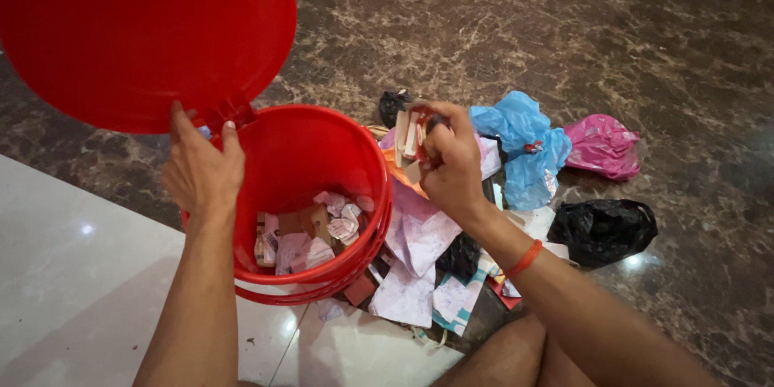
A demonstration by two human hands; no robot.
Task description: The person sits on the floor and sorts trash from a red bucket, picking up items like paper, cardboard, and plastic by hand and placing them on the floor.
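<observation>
Arms reach down side by side: our left hand (201, 169) grips the red bin (310, 201) at its rim below the raised lid (145, 32), crumpled paper (310, 234) inside; our right hand (451, 161), just right of it, pinches a small carton (411, 137).

The raised red lid (137, 32) is blocking the space above the left hand (201, 173); the bin mouth (322, 193) is lying open between both hands, litter (435, 258) crowding below the right hand (447, 161).
</observation>
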